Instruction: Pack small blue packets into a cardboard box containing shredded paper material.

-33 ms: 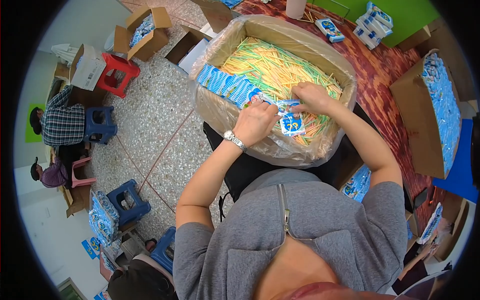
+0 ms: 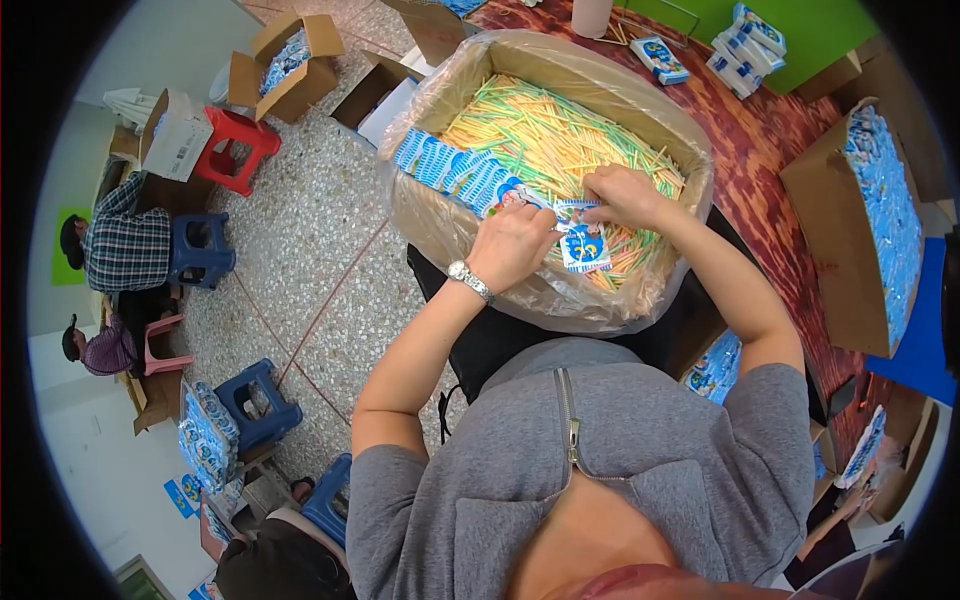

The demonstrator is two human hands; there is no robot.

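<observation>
A small blue-and-white packet point(image 2: 584, 249) with a cartoon print lies over the thin pastel sticks point(image 2: 545, 120) that fill a plastic-lined carton point(image 2: 440, 222). My left hand point(image 2: 513, 245), with a watch at its wrist, pinches the packet's upper left edge. The fingers of my right hand point(image 2: 628, 197) are closed at the packet's upper right edge, and their tips are partly hidden. Left of my left hand, a row of flat blue-and-white packets point(image 2: 455, 170) lies along the carton's near left side, its right end under my fingers.
Packets point(image 2: 745, 52) are stacked on the red-brown table point(image 2: 740, 170) at the back right. A large carton point(image 2: 835, 235) of blue packets stands on the right. To the left are a red stool point(image 2: 235, 150), blue stools point(image 2: 258, 405), an open box point(image 2: 285, 65) and seated people point(image 2: 125, 245).
</observation>
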